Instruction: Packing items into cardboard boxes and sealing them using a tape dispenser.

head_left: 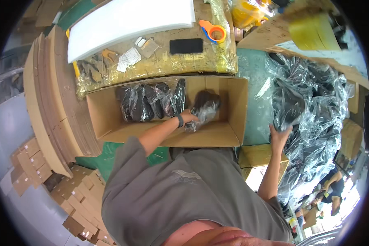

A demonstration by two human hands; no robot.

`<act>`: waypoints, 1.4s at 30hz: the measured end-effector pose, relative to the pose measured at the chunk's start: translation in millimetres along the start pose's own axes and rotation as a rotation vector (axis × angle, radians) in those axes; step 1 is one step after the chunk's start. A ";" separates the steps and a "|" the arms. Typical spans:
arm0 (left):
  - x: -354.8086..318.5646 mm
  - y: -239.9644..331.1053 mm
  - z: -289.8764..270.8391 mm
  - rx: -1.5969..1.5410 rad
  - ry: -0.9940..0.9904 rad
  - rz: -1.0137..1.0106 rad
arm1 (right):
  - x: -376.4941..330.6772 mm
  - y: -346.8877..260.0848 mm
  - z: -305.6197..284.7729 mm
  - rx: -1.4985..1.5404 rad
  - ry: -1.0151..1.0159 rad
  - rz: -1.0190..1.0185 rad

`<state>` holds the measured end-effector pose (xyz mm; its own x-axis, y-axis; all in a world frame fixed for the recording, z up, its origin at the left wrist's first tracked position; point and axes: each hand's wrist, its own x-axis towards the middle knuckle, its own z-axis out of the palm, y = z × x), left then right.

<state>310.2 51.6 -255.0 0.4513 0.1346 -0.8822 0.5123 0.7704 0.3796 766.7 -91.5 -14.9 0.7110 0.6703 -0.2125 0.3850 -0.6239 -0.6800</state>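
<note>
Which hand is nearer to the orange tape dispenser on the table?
Left. The left hand is inside the cardboard box, below the orange tape dispenser; the right hand is farther off, at the pile of bags.

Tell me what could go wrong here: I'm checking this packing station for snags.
1. The left hand sets a bagged dark item in the cardboard box apart from the upright row of bagged items; with nothing beside it, it may tip over.
2. The right hand reaches into a loose heap of bagged items; the slippery plastic could slide or drag neighbours off.
</note>
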 end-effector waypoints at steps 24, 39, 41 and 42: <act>-90.0 109.0 77.8 0.884 1.045 0.787 | 146.0 -71.4 23.6 -0.628 0.012 -0.470; 170.5 253.8 405.2 1.049 0.638 0.743 | 165.4 93.0 -203.7 -0.186 0.664 -0.028; 163.2 259.7 437.7 1.048 0.798 0.323 | 162.8 177.3 -240.3 -0.548 0.638 0.361; 162.9 262.2 440.5 1.057 0.836 0.302 | 171.4 204.3 -236.8 -0.570 0.503 0.444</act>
<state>839.9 1.0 -176.5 0.2667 0.8303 -0.4894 0.9495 -0.1392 0.2813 1106.5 -199.2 -24.1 0.9881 0.1452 0.0516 0.1507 -0.9805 -0.1259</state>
